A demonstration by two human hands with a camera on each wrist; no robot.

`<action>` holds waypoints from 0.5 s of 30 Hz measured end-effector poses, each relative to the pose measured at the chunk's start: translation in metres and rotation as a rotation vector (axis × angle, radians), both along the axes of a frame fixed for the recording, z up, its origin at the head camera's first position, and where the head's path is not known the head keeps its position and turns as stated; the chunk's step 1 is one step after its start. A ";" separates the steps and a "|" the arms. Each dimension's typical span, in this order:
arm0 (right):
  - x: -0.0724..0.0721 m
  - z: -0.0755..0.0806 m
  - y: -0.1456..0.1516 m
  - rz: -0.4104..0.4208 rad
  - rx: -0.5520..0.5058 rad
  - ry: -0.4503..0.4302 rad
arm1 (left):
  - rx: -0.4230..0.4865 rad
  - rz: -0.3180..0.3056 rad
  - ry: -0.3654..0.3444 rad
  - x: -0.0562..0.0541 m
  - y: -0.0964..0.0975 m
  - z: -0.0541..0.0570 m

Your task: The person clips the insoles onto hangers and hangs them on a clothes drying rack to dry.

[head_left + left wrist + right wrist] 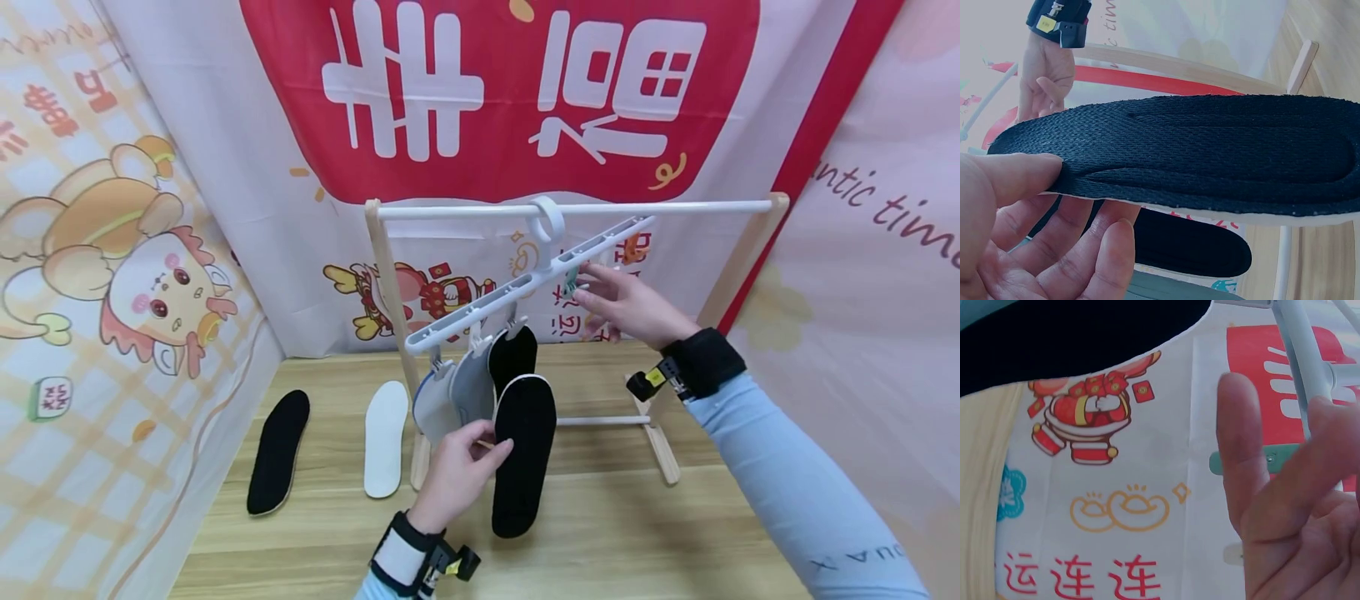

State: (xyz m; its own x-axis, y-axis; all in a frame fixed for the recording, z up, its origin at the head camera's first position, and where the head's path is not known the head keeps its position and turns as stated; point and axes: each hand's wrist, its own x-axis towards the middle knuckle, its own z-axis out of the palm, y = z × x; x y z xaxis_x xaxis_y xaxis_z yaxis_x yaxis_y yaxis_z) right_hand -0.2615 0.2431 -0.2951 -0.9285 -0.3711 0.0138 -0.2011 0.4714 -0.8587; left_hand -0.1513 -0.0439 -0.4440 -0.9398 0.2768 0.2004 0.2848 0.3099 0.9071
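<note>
My left hand [457,467] pinches a black insole [525,458] with a pale edge near one end, thumb on its dark face and fingers behind, as the left wrist view shows. The insole hangs down in front of a white clip hanger [495,296]. At the hanger's right half, my right hand [626,302] has its thumb and fingers at a small green clip [571,282]; the thumb partly covers that clip [1279,457] in the right wrist view. Clipped to the left half are grey insoles [471,387] and another black insole [514,354], partly hidden by one another.
The hanger hooks over the white bar [675,208] of a rack with wooden posts [390,283]. On the wooden table [337,542] lie a black insole [278,452] and a white insole [386,442], left of the rack. Printed cloth [202,125] surrounds the table.
</note>
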 end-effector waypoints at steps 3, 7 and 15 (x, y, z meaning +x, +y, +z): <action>-0.002 -0.001 -0.002 0.013 -0.017 -0.013 | -0.001 -0.001 0.004 -0.001 0.001 -0.001; -0.001 -0.002 -0.004 0.004 -0.066 -0.011 | -0.002 0.001 0.011 -0.005 0.002 -0.001; 0.001 -0.005 -0.010 -0.068 -0.151 0.004 | 0.032 0.014 0.036 -0.018 0.006 -0.001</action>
State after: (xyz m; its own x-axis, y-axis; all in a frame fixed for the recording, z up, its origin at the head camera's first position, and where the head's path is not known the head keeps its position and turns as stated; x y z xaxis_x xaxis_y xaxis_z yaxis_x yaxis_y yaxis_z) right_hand -0.2606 0.2333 -0.3002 -0.9514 -0.3004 0.0679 -0.1762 0.3501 -0.9200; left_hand -0.1695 -0.0382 -0.4447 -0.9354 0.2572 0.2425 0.3133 0.2854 0.9058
